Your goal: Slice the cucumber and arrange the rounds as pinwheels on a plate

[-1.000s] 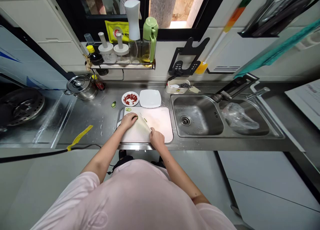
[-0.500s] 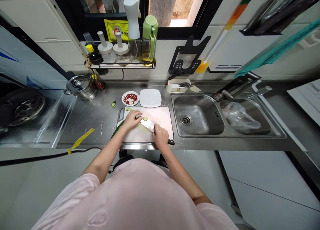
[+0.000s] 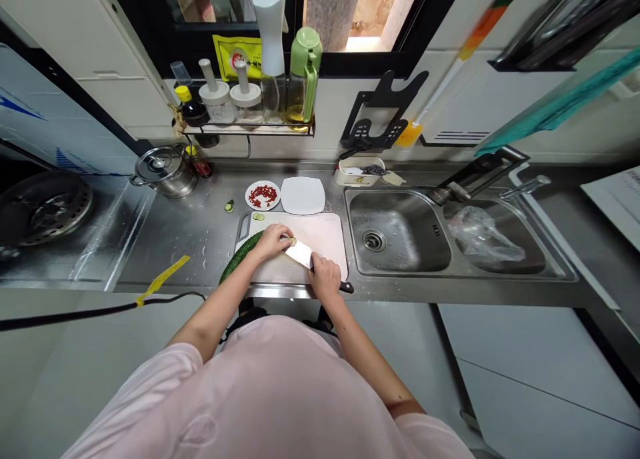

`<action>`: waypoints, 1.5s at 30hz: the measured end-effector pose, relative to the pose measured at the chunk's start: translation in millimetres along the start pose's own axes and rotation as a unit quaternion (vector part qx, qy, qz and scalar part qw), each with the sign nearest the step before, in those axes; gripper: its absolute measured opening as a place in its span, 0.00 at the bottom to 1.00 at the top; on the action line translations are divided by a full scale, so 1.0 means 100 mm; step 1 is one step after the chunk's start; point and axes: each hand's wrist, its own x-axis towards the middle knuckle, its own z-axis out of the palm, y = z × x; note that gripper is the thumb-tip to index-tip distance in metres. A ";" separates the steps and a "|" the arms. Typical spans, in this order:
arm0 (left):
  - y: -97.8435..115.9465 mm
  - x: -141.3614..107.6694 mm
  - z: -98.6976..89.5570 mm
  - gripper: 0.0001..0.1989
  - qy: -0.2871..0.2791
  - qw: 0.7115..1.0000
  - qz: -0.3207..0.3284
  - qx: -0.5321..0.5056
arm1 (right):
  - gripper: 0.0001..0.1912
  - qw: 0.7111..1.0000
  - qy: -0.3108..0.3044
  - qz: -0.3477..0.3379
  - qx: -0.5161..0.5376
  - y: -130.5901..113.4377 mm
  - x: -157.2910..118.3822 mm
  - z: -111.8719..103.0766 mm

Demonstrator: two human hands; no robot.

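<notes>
A knife (image 3: 300, 254) with a wide bright blade lies across the cutting board (image 3: 324, 232), and my right hand (image 3: 326, 277) is closed round its handle. At the blade's far end, the bent fingers of my left hand (image 3: 273, 240) pinch a small cucumber slice (image 3: 293, 242), partly covered by the fingertips. The long dark green cucumber (image 3: 240, 256) rests at the board's left side, beside my left wrist and partly hidden by it. Pale cucumber slices (image 3: 258, 216) sit at the board's upper left corner.
Behind the board stand a plate of chopped red pieces (image 3: 263, 207) and a white square plate (image 3: 303, 196). Cucumber scraps (image 3: 229, 206) lie on the steel counter. A lidded pot (image 3: 167, 172) is at left, a double sink (image 3: 400, 236) at right. Another black handle (image 3: 347, 287) juts from the board's front edge.
My left fingers have moved onto the cucumber slice on the blade. More of the whole cucumber shows beside my left wrist. My right hand keeps hold of the knife.
</notes>
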 end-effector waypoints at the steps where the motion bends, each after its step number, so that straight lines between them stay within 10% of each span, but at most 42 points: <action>1: -0.01 0.00 0.02 0.07 0.011 1.000 -0.020 -0.021 | 0.23 1.000 0.000 0.003 -0.001 0.01 -0.01 0.01; 12: -0.51 0.14 0.05 0.14 0.158 0.911 -0.193 -0.329 | 0.22 0.999 0.025 0.038 0.008 0.15 -0.04 0.08; 24: -1.11 0.20 -0.21 0.18 0.214 0.908 -0.354 -0.074 | 0.22 0.998 0.018 0.047 0.022 0.14 0.00 0.07; 45: -0.86 0.39 -0.22 0.11 0.144 0.931 -0.320 0.098 | 0.20 0.997 0.023 0.056 0.037 0.20 -0.01 0.09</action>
